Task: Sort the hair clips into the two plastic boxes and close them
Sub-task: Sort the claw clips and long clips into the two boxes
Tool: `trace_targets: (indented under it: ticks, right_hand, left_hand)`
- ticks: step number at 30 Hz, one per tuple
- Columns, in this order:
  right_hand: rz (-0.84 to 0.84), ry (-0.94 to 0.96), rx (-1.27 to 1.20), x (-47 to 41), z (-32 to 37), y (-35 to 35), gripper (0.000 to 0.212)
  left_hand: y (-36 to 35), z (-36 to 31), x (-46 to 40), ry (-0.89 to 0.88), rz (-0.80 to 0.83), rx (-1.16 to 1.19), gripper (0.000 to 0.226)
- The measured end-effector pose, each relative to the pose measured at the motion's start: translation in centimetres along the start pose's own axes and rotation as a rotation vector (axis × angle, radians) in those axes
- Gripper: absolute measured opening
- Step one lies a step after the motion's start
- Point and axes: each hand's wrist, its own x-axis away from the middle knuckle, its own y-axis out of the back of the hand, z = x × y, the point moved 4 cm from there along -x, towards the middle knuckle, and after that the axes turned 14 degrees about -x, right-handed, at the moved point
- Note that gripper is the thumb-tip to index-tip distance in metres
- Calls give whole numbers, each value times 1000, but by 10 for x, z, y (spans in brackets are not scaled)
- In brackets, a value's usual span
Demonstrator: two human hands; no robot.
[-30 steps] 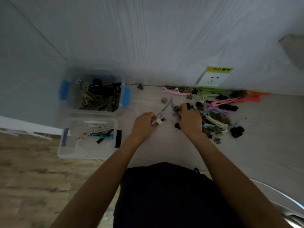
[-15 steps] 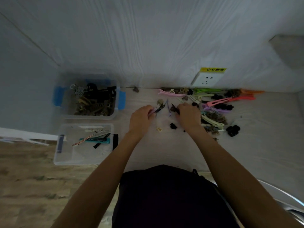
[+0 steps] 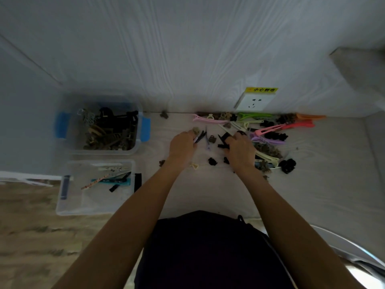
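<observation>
Left hand (image 3: 181, 147) is curled round a few slim dark clips (image 3: 200, 137), w/ tips sticking out past the fingers; right hand (image 3: 241, 150) is curled over a black claw clip (image 3: 223, 140) at the near-left edge of the loose clip pile (image 3: 268, 140), which is the landmark here. Risk, as I judge it: the left hand holds several thin clips at once, so one could slip out on the way to a box & land on the floor left of the boxes. Another risk is a mix-up, since dark clips look alike in this dim, blurry view. Far box w/ blue latches (image 3: 100, 126), well left of the pile, holds brown/black claw clips, fairly full, so piled clips may stop the lid seating. Near box (image 3: 95, 186), left & nearer than the pile, holds flat slim clips. No lids in view, so closing is a way off. Stray small clips (image 3: 212, 161) lie just near-left of the pile, between the hands & the person's body; easy to sweep off w/ a forearm. Wall socket (image 3: 253, 100) sits behind the pile, clear of the work.
</observation>
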Motion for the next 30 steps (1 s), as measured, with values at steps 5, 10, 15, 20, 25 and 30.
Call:
trace_targets:
  ticks: [5,10,15,20,25,30]
  right_hand:
    - [-62,14,-281,-1,10,11,19]
    - [25,35,-410,-12,43,9,22]
    - [121,-38,-121,-25,51,-9,26]
    - [82,33,-2,-26,55,-13,20]
    - [15,101,-221,-4,56,-7,22]
    - [-94,167,-716,29,77,25,28]
  left_hand:
    - [-6,14,13,-3,2,38,24]
    - [-3,25,32,13,-72,138,19]
    - [22,34,56,84,-232,412,13]
    - [54,49,85,103,-370,585,13]
    - [75,81,119,144,-491,601,21]
    - [94,142,167,145,-558,405,22]
